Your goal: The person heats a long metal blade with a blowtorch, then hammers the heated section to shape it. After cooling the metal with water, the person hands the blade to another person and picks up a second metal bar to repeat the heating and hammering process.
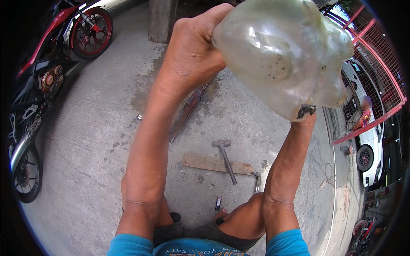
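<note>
Close before me is a large, cloudy, see-through plastic piece (273, 55), rounded and lumpy, with yellowish tints, dark specks and a black smudge on its lower tip. It covers much of the upper right. My left hand (196, 47) grips its left edge; its fingertips are out of sight. Behind its lower tip my right hand (311, 112) is almost wholly hidden, with only the wrist end showing and no fingers. On the floor below lies a hammer (225, 158) across a wooden board (205, 163).
A long dark metal bar (185, 113) lies beyond my left forearm. Near my foot is a small black object (218, 202). A red-black motorcycle (47, 81) stands at left, a concrete post (162, 21) ahead. Right: red mesh gate (376, 68), white car (371, 149), a person (366, 115).
</note>
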`<act>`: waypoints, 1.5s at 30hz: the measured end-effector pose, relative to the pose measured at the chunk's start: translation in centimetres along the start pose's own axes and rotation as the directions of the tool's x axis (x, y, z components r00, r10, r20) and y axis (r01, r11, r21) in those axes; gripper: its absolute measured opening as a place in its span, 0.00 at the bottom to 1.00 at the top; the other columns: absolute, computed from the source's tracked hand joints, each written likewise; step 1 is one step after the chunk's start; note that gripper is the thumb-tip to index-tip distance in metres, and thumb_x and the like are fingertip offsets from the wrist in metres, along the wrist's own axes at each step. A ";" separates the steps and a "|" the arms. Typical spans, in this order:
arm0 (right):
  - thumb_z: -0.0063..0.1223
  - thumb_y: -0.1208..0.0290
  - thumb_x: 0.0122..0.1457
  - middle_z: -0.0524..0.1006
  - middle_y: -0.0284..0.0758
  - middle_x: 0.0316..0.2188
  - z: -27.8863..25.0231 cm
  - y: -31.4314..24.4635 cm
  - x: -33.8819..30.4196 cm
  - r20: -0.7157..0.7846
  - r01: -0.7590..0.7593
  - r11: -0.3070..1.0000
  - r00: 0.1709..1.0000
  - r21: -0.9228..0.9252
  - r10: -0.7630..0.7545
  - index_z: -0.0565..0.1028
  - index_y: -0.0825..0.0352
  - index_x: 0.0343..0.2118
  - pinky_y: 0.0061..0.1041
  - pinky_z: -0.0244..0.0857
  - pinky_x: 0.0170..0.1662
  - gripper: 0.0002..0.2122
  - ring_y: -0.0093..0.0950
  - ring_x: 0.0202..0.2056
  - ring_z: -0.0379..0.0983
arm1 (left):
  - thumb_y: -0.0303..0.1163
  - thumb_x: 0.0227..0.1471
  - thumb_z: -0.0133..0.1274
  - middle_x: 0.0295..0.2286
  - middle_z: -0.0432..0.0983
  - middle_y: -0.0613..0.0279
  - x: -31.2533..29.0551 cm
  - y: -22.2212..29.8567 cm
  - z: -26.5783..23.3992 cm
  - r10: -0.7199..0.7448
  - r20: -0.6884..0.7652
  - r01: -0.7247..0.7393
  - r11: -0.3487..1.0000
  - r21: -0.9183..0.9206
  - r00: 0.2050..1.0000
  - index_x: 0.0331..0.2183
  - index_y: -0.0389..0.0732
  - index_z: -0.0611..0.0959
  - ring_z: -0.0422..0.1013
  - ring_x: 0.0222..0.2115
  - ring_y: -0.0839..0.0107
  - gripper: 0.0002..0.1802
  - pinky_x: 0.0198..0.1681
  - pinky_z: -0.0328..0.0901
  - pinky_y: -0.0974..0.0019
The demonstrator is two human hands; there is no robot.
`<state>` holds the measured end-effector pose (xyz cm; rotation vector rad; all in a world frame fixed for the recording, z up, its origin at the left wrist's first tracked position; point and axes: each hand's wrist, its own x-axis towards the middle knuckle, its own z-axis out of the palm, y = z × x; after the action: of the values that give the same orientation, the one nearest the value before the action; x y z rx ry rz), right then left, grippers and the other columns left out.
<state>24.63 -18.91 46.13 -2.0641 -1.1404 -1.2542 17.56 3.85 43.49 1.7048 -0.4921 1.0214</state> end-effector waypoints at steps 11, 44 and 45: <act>0.76 0.67 0.47 0.85 0.36 0.39 -0.6 0.4 -0.7 -0.001 0.006 1.000 1.000 -0.009 -0.006 0.81 0.71 0.43 0.26 0.78 0.40 0.21 0.26 0.35 0.84 | 0.28 0.55 0.62 0.35 0.83 0.65 0.3 0.1 1.4 -0.031 -0.035 0.024 0.984 -0.176 0.999 0.43 0.36 0.84 0.74 0.36 0.82 0.13 0.38 0.69 0.74; 0.79 0.66 0.45 0.85 0.39 0.37 -0.6 1.9 0.4 0.016 -0.329 0.856 0.936 0.399 0.352 0.82 0.69 0.41 0.29 0.76 0.42 0.22 0.31 0.37 0.82 | 0.36 0.32 0.77 0.62 0.66 0.50 1.4 -7.5 -3.2 -0.307 0.310 0.046 0.773 0.632 0.900 0.65 0.49 0.68 0.62 0.64 0.53 0.58 0.66 0.61 0.47; 0.78 0.67 0.45 0.84 0.40 0.37 -1.2 2.7 0.7 -0.031 -0.332 0.857 0.927 0.393 0.373 0.82 0.69 0.42 0.29 0.77 0.42 0.22 0.31 0.37 0.82 | 0.38 0.30 0.78 0.63 0.64 0.50 0.5 -10.7 -4.7 -0.489 0.379 0.060 0.670 0.740 0.785 0.68 0.49 0.64 0.59 0.65 0.51 0.63 0.68 0.58 0.47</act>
<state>26.42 -20.96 47.39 -1.7829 -0.8261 -0.8702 23.86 12.27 38.30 2.7096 -0.1552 0.4488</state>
